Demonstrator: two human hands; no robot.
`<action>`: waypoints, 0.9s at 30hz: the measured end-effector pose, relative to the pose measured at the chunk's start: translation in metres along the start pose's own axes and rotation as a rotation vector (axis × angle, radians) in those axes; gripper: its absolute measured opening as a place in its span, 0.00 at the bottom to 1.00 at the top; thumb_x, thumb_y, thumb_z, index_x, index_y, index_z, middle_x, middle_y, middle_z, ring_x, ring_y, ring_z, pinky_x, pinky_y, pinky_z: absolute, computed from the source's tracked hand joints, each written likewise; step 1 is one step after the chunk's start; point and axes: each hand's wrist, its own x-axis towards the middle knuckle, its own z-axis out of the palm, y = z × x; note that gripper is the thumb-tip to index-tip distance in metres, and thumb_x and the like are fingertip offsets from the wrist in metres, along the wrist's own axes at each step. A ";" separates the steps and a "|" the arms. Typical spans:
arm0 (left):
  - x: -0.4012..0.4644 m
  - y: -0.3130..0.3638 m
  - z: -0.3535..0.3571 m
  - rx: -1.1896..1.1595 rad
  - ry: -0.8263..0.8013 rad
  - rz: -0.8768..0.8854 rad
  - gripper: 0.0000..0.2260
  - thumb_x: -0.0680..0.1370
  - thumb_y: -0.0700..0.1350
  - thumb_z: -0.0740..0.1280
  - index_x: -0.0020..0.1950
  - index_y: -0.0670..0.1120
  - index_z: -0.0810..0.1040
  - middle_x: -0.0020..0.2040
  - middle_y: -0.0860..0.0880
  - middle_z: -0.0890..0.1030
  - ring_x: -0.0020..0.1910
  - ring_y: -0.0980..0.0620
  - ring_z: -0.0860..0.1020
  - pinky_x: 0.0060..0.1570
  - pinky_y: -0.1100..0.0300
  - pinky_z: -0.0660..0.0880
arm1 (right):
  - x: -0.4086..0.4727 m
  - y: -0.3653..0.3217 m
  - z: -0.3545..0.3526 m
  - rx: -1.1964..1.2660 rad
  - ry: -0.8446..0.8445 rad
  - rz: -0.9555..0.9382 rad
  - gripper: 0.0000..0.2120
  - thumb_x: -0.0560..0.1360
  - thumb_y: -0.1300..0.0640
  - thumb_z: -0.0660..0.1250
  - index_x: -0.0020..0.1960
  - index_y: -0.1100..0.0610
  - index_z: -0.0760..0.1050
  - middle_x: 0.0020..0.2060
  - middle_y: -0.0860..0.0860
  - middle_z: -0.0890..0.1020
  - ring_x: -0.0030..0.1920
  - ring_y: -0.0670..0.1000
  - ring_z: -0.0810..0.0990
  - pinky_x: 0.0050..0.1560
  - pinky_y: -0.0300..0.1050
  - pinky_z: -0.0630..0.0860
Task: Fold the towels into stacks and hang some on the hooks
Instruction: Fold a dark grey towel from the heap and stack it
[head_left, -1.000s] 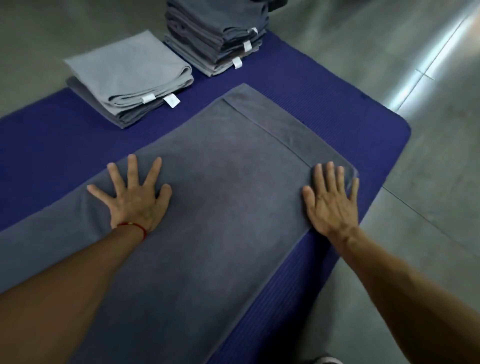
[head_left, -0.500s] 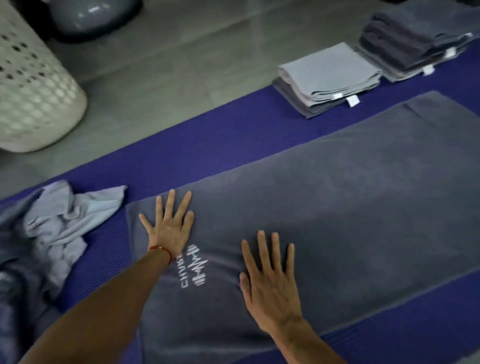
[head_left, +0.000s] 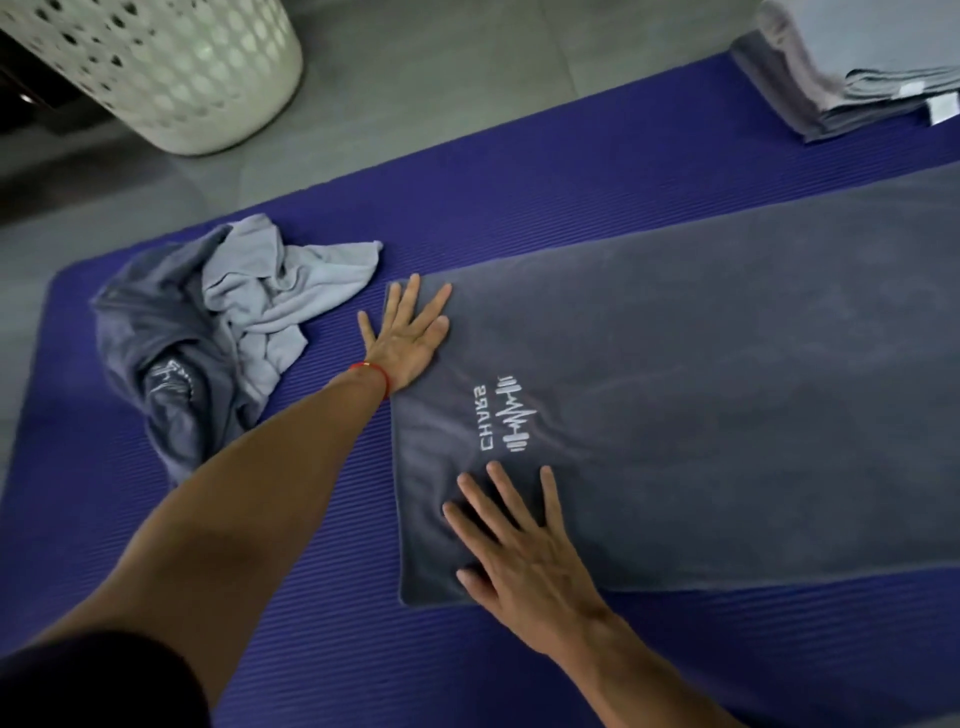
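A long dark grey towel with a white logo lies flat on the blue mat. My left hand presses flat on the towel's far left corner, fingers spread and straight. My right hand lies flat on the near left corner, fingers straight. Left of the towel sits a crumpled heap of unfolded towels, light grey over dark grey. A folded stack of grey towels shows at the top right, partly cut off by the frame.
A white perforated laundry basket stands on the grey tiled floor beyond the mat's far left. The mat's near strip in front of the towel is bare.
Both hands slid leftward along the flat towel, from its right end to its left end by the logo. My view swung left, bringing the basket and the crumpled heap in.
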 end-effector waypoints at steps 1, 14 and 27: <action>0.000 0.001 -0.002 -0.016 -0.009 0.006 0.22 0.84 0.63 0.47 0.79 0.70 0.48 0.82 0.58 0.37 0.80 0.54 0.33 0.72 0.35 0.28 | 0.002 -0.004 -0.002 0.013 -0.008 -0.006 0.32 0.78 0.37 0.62 0.78 0.48 0.64 0.80 0.51 0.60 0.82 0.59 0.52 0.73 0.78 0.52; 0.013 -0.001 -0.029 0.056 0.155 -0.022 0.21 0.84 0.50 0.57 0.78 0.63 0.63 0.80 0.52 0.57 0.79 0.45 0.53 0.69 0.30 0.57 | 0.007 -0.037 -0.001 0.173 0.159 0.132 0.12 0.78 0.46 0.59 0.46 0.49 0.79 0.65 0.48 0.76 0.76 0.53 0.67 0.68 0.77 0.64; 0.019 0.030 -0.075 -0.461 0.306 0.069 0.06 0.79 0.40 0.66 0.54 0.49 0.74 0.34 0.46 0.77 0.33 0.48 0.76 0.37 0.56 0.74 | -0.057 0.096 -0.083 0.373 0.644 0.470 0.10 0.75 0.51 0.66 0.42 0.57 0.80 0.39 0.52 0.82 0.40 0.52 0.80 0.43 0.40 0.72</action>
